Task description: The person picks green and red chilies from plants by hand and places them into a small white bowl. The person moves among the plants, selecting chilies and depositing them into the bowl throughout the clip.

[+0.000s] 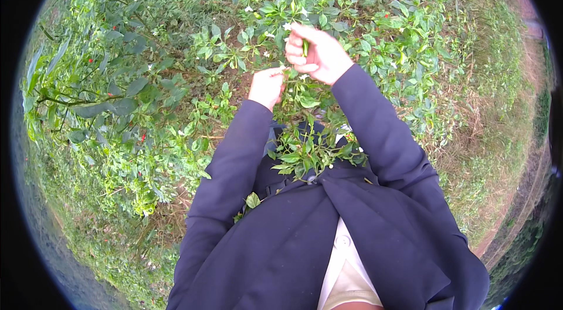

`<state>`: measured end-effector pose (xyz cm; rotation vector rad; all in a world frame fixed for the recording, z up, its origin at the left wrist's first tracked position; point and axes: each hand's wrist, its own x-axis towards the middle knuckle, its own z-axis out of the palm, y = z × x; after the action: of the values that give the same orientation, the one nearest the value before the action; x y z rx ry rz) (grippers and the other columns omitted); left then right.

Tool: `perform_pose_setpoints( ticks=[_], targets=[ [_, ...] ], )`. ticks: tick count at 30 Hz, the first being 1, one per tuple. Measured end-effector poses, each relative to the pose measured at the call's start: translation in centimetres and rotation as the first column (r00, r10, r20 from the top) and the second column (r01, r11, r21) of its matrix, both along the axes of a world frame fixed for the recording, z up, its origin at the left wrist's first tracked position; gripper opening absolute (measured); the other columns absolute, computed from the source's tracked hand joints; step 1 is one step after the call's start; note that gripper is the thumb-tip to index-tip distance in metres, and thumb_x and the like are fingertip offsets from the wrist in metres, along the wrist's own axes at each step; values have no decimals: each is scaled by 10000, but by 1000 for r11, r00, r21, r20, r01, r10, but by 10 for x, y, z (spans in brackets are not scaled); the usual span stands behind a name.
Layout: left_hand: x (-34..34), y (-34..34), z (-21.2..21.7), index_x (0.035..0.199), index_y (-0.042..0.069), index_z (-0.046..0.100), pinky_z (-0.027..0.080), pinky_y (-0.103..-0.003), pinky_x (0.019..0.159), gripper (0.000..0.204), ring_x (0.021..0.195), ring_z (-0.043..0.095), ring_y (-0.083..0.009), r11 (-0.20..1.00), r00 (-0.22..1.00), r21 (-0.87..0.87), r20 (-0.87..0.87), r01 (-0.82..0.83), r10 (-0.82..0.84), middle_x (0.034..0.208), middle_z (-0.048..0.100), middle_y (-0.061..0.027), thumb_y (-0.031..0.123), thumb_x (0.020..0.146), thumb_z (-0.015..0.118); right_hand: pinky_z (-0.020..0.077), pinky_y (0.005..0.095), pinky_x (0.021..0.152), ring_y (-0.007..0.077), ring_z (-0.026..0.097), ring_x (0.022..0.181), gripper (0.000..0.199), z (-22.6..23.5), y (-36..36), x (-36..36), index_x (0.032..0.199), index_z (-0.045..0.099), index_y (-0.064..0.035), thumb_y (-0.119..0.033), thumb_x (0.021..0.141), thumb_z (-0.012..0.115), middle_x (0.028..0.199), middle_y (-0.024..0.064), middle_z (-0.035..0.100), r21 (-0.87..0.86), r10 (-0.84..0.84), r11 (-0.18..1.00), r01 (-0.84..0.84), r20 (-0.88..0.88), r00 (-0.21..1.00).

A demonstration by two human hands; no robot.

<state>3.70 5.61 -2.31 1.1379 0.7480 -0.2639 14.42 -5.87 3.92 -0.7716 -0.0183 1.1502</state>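
Right-hand grip (321, 57) curled round a green pepper (305, 47) lying inside it; left-hand grip (267, 87) pinched closed, contents unclear, left of pepper.

No readable text is found.
No lettering, label, number or sign can be made out on the dark jacket (275, 245), its front button (311, 180), the pale shirt (347, 266) or the green plants (419, 34); toward the curved rim, details are too small and blurred to be read.
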Motion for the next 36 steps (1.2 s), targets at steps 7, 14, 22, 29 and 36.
perform_pose_setpoints(
  ticks=[7,14,22,29,36],
  targets=[
    [-12,-1,-16,928,21,654,235,-192,401,165,450,330,-25,996,997,33,2,-83,83,549,424,72,147,851,581,337,238,483,68,435,533,154,-90,14,-26,881,621,12,-125,856,555,628,0,519,-673,173,499,546,694,698],
    [12,16,8,989,30,655,240,-185,394,193,441,334,-18,957,943,-47,161,-288,292,566,442,68,144,853,580,239,213,421,28,325,472,125,-67,17,-26,805,609,-64,-179,853,598,578,-63,413,-505,-239,690,519,518,822],
    [44,23,21,1015,13,644,419,-235,574,293,568,495,-88,846,891,372,393,-382,229,637,558,33,177,774,663,311,228,503,60,371,546,292,-49,11,-18,860,618,-42,-322,874,537,635,-31,453,-557,-56,469,685,755,653],
    [82,33,34,958,13,659,373,-221,517,317,550,424,-55,656,959,721,284,-222,13,621,519,32,243,744,702,360,263,553,95,430,591,319,-40,11,-14,872,636,-26,-312,894,497,636,6,491,-437,91,508,743,884,458],
    [82,32,34,839,30,639,429,-282,552,259,554,514,-125,685,951,677,299,-269,77,628,576,-41,258,733,702,267,222,443,59,330,466,339,-27,5,-4,784,579,-36,-317,923,451,541,-32,400,-495,-96,693,524,657,748]
  ],
)
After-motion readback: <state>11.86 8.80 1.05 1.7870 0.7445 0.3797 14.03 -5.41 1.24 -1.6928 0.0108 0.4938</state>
